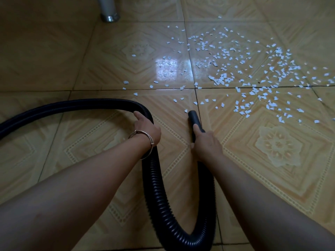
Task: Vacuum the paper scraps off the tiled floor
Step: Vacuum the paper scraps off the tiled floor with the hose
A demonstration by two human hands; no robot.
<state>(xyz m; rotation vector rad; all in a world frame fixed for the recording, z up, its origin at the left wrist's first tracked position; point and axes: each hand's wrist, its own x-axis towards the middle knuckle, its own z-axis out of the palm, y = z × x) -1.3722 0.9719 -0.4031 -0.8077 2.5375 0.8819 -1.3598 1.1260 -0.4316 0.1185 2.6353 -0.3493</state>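
Ribbed black hose (157, 196) loops closest to the lens, bending in a U between both forearms before curving away to the left. The left hand (147, 130), with a thin metal bangle (145, 140) at the wrist, curls around the hose at the top of its arc. The right hand (206, 144) is wrapped round the smooth, dark nozzle tube (194, 117), its round mouth low over the glossy, patterned tan tiled floor (90, 151). Small, torn white paper scraps (253, 73) lie just beyond the nozzle and spread thickly ahead and to the right, well past both hands. A silvery cylindrical base (109, 13), perhaps a furniture leg, stands at the top left edge.
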